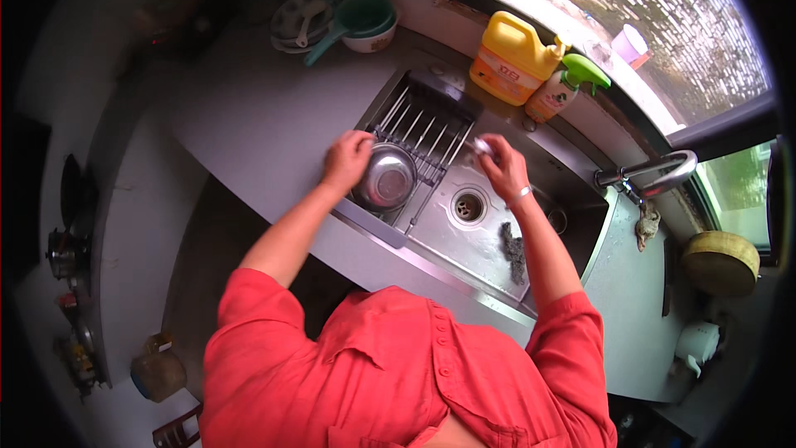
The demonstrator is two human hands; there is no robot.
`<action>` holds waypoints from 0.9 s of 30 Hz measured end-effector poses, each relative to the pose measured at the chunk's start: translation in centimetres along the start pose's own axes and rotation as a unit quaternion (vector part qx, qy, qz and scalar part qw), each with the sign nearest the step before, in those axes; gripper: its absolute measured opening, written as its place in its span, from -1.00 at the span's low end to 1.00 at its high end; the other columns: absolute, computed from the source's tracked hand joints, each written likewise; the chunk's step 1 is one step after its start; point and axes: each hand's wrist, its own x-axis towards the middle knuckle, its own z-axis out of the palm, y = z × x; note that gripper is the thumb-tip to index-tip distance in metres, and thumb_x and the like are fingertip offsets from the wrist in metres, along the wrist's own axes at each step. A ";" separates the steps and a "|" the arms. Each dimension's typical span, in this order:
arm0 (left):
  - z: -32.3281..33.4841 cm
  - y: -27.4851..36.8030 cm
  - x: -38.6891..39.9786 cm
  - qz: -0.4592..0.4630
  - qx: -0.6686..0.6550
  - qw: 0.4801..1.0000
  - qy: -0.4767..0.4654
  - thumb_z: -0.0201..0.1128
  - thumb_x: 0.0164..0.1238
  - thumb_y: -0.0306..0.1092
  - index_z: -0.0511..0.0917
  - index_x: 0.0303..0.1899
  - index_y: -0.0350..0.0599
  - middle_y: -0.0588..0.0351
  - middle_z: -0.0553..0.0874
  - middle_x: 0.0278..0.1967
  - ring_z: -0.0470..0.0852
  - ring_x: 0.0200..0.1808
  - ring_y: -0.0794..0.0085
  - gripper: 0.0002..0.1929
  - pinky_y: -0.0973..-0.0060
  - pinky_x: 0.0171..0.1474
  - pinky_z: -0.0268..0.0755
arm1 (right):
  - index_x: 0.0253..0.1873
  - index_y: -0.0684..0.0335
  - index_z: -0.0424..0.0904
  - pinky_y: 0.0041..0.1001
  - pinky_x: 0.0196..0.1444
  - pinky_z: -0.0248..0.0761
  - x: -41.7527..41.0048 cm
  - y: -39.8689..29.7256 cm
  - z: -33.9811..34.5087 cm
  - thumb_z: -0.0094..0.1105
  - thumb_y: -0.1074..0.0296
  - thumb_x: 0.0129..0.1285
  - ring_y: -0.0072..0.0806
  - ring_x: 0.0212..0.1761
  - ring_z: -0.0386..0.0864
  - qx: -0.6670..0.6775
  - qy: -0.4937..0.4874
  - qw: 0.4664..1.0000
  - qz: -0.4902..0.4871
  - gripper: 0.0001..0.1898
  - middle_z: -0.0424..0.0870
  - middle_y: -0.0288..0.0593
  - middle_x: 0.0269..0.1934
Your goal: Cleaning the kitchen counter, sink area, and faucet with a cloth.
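My left hand (346, 162) is at the left rim of a metal bowl (393, 173); whether its fingers grip the rim cannot be made out. The bowl lies bottom up on a drying rack (415, 127) of metal rods laid across the sink. Over the basin, my right hand (504, 165) pinches a small pale, shiny object (483, 146), too blurred to name. Below that hand is the sink drain (468, 206). A dark scouring pad (513, 253) rests on the basin floor of the stainless steel sink (448, 242).
Behind the sink stand a yellow detergent jug (513, 59) and a spray bottle (559, 90). A chrome faucet (653, 174) juts out at the right. A green ladle (364, 15) sits on a bowl (373, 42) beside stacked plates (286, 22). On the right counter is a cloth (647, 226).
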 end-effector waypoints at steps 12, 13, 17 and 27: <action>-7.9 -11.8 1.1 0.121 0.263 0.946 -0.149 0.20 0.11 -0.15 0.23 0.23 -0.11 -0.07 0.20 0.27 0.13 0.31 0.11 -0.36 0.11 0.30 -0.06 | -0.20 -0.01 0.58 -0.26 -0.16 0.42 21.8 1.2 12.9 0.10 0.38 0.04 -0.17 -0.12 0.49 -0.260 0.105 0.960 0.019 -0.80 0.51 -0.13 -0.17; -7.9 -11.4 1.2 0.122 0.257 0.947 -0.151 0.20 0.11 -0.15 0.23 0.23 -0.11 -0.07 0.20 0.27 0.13 0.31 0.11 -0.36 0.11 0.30 -0.06 | -0.15 0.00 0.57 -0.27 -0.14 0.43 22.8 1.5 14.2 0.12 0.39 0.03 -0.14 -0.10 0.50 -0.260 0.082 0.959 0.079 -0.77 0.52 -0.09 -0.15; -7.5 -10.8 2.6 0.118 0.259 0.942 -0.178 0.23 0.06 -0.15 0.24 0.22 -0.14 -0.10 0.21 0.26 0.14 0.29 0.08 -0.34 0.09 0.30 -0.07 | -0.08 0.07 0.53 -0.28 0.08 0.35 24.9 5.2 18.1 0.00 0.40 0.08 -0.15 0.01 0.49 -0.312 0.045 0.949 0.007 -0.72 0.53 -0.10 -0.02; -8.7 -11.6 2.9 0.101 0.251 0.943 -0.194 0.26 0.02 -0.18 0.23 0.22 -0.15 -0.11 0.20 0.26 0.13 0.30 0.06 -0.32 0.06 0.30 -0.08 | -0.04 0.06 0.54 -0.24 0.03 0.38 24.2 2.5 13.2 -0.01 0.34 0.16 -0.21 0.09 0.45 -0.410 -0.096 0.906 0.040 -0.74 0.51 -0.12 0.04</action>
